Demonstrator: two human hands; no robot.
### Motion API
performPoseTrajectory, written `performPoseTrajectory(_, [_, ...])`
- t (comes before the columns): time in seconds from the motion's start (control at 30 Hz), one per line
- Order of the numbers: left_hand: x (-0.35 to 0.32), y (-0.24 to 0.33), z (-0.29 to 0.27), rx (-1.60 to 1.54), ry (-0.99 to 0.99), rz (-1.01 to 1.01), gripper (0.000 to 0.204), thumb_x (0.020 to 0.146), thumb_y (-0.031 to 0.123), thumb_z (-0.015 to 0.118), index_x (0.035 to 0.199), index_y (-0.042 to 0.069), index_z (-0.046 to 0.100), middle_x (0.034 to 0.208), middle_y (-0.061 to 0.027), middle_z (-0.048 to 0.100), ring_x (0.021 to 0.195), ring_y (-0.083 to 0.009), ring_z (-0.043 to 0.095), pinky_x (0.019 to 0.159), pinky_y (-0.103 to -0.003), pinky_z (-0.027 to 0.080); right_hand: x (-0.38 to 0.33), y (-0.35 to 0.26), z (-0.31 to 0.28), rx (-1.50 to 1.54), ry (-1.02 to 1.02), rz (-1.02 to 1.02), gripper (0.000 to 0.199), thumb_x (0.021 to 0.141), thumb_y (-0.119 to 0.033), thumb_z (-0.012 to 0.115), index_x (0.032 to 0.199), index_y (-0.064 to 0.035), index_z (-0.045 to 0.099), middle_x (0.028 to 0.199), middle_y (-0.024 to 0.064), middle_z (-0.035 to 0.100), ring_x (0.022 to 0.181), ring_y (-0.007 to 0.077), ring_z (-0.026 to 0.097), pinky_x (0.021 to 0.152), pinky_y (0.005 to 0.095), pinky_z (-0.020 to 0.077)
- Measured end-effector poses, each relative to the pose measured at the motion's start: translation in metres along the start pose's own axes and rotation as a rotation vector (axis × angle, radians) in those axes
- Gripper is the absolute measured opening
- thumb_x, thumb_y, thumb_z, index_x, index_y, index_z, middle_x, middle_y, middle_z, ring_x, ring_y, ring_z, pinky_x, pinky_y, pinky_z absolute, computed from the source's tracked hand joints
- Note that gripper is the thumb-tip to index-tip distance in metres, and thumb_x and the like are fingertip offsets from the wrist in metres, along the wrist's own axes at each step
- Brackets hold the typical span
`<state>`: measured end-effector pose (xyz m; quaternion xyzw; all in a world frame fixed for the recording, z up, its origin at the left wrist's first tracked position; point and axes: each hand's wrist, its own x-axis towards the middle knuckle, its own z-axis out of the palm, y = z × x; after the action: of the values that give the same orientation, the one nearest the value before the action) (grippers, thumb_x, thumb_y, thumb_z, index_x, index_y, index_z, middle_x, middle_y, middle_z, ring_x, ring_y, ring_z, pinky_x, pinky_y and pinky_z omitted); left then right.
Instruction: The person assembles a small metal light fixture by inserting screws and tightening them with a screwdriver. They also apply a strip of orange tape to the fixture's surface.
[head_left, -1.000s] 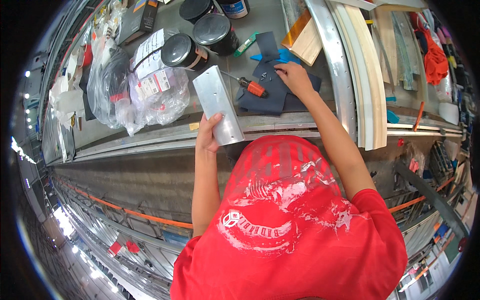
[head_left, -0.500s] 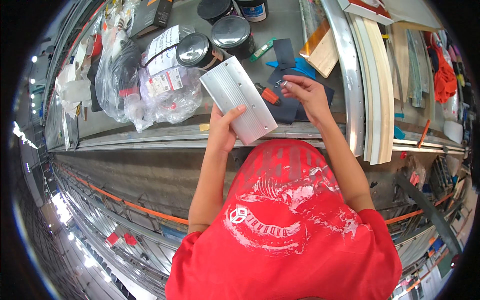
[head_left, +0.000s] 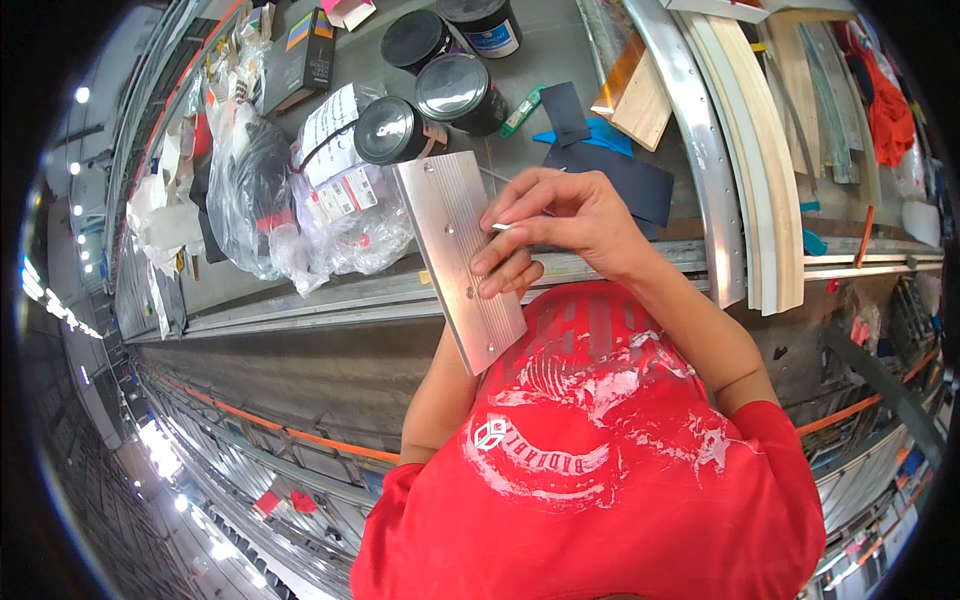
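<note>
A silvery aluminium plate [head_left: 445,215], grooved lengthwise and with small holes along it, is held tilted above the near table edge. My left hand [head_left: 520,276] grips it from behind, so most of that hand is hidden and only fingers show past the plate's right side. In front of the plate, my right hand [head_left: 580,220] is closed in a pinch on a small pale piece [head_left: 502,227], too small to identify. Its fingertips are at the plate's face; exact contact cannot be made out. Dark sheets [head_left: 615,180] lie beyond the right hand.
Black-lidded tubs [head_left: 455,90] stand behind the plate, near a green utility knife [head_left: 522,112]. Clear plastic bags [head_left: 350,225] and a black box [head_left: 302,65] occupy the left. A wooden board [head_left: 642,105], a metal rail [head_left: 695,130] and long strips [head_left: 755,170] lie right.
My right hand has moved left from over the dark sheets to the plate's face. The plate has turned steeper and come slightly nearer me, and my left thumb no longer shows on its front.
</note>
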<state>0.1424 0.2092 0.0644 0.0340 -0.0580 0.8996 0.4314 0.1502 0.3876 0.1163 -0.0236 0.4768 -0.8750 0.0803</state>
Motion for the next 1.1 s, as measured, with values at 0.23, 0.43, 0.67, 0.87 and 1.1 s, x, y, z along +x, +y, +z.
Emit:
performPoseTrajectory(0.23, [0.012,-0.012,0.001,-0.072,-0.181,-0.155,0.026,0.103,0.036,0.044,0.094,0.016,0.058,0.076,-0.0001,0.064,0.062,-0.0159,0.060,0.069,-0.029,0.038,0.009,-0.006,0.013,-0.454,-0.071,-0.232,0.014,0.074,-0.015,0.082,0.088,-0.0100,0.080,0.090,0.0001,0.046,0.091,0.0132,0.049,0.081,0.0253,0.0390])
performPoseTrajectory(0.43, [0.006,-0.016,-0.006,-0.081,-0.146,-0.263,0.035,0.102,0.047,0.041,0.092,0.018,0.058,0.075,-0.0028,0.064,0.062,-0.0175,0.060,0.068,-0.029,0.036,0.006,-0.013,0.002,-0.473,-0.134,-0.156,0.017,0.071,-0.013,0.083,0.087,-0.0078,0.079,0.088,-0.0007,0.040,0.087,0.0118,0.043,0.077,0.0249,0.0346])
performPoseTrajectory(0.67, [0.002,-0.015,0.001,-0.071,0.006,-0.209,0.037,0.101,0.042,0.043,0.087,0.011,0.059,0.080,-0.0118,0.068,0.058,-0.0273,0.064,0.055,-0.035,0.041,0.000,-0.014,0.002,-0.447,-0.141,-0.180,0.015,0.071,-0.021,0.084,0.082,-0.0120,0.079,0.088,0.0008,0.041,0.090,0.0158,0.045,0.083,0.0280,0.0362])
performPoseTrajectory(0.87, [-0.007,-0.019,-0.002,-0.204,-0.022,-0.197,0.032,0.100,0.041,0.047,0.090,0.012,0.056,0.076,-0.0068,0.065,0.060,-0.0220,0.062,0.052,-0.031,0.043,-0.009,0.014,0.020,-0.411,-0.030,-0.235,0.016,0.071,-0.019,0.085,0.082,-0.0106,0.078,0.093,0.0015,0.041,0.093,0.0154,0.045,0.086,0.0279,0.0355])
performPoseTrajectory(1.1, [-0.050,0.004,0.009,0.338,0.676,0.189,0.025,0.099,0.037,0.054,0.092,0.013,0.054,0.075,-0.0029,0.060,0.059,-0.0177,0.058,0.058,-0.031,0.046,-0.013,0.028,0.037,-0.377,0.104,-0.166,0.017,0.076,-0.019,0.082,0.089,-0.0094,0.077,0.095,0.0046,0.047,0.096,0.0170,0.047,0.087,0.0292,0.0391])
